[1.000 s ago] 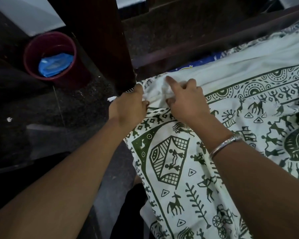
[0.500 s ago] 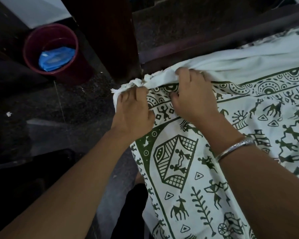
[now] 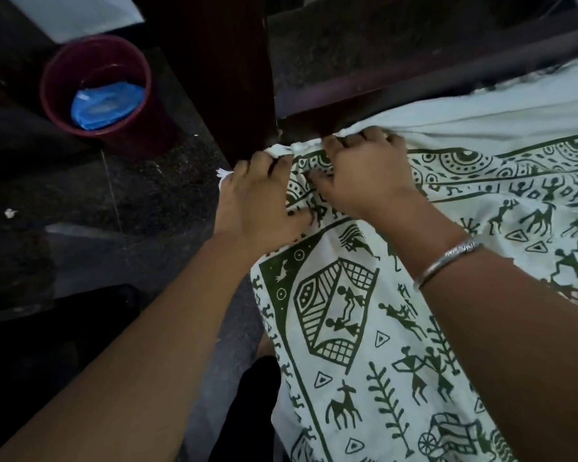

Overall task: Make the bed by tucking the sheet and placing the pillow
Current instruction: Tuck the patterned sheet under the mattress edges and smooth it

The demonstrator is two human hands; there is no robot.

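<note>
Sheet, white with dark green printed figures, animals, plants and a hut, covers the right and lower part of the view, spread over the bed, with one side hanging down toward the floor. Its corner lies bunched at the foot of the bedpost, and a plain white band runs along its far edge beside the rail.

The floor is dark speckled stone and fills the left side. The bedpost is dark wood and stands upright at the top centre, and a dark rail runs from it to the right along the sheet's far edge.

A maroon bucket stands on the floor left of the post, well apart from the bed, with a blue bag inside.

Both hands are at the sheet's corner, just beside each other. The left hand has its fingers curled over the bunched corner and grips it right next to the post. The right hand curls its fingers over the folded edge against the rail and holds it there. A silver bangle sits on the right wrist.

A small white scrap lies on the floor at far left.
</note>
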